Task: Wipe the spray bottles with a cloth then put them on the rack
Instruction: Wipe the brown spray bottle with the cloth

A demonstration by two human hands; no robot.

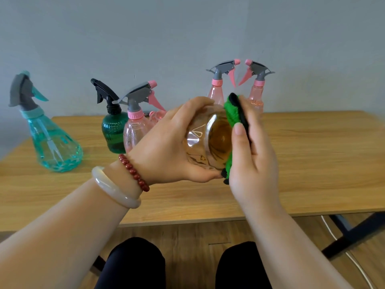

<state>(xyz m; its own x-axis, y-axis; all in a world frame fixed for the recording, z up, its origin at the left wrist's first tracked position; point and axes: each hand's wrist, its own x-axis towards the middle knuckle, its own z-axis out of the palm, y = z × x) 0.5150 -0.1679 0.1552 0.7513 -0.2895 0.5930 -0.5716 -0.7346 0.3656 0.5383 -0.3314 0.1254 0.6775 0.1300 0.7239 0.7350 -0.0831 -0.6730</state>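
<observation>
Green and fuzzy, the cloth [231,111] shows me only a strip of pile and a black bound edge; the rest is tucked between my view of the right hand [254,163] and the bottle. That hand holds the cloth flat against its palm with the thumb laid over the black edge, pressing it to the side of the held spray bottle [210,140]. The left hand [166,147] wraps around the bottle's body, fingers over the top and thumb underneath, holding it above the tabletop [312,163] with its round base turned toward me. Its neck and trigger are hidden behind the hands. The plastic is clear with a pinkish-amber tint and faceted creases that catch the light.

A pink shape behind the left hand is too covered to make out. Standing on the tabletop are a teal bottle [54,142] with a wide cut-glass-patterned base, well to the left, a dark green bottle [113,132] with a black trigger, and just beside it a pink bottle [134,130] with a grey head. Two taller pink bottles [216,92] rise behind the hands, their lower halves blocked, their pink nozzles facing each other.

A pale smooth bangle [112,188] and a red bead bracelet [134,172] sit on the left wrist. The tabletop is light wood-grain laminate against a plain grey wall [187,28]; below it I see wood-look floor [187,236], a dark table leg [354,232] and a white cable [354,261] cut off at the frame's edge.
</observation>
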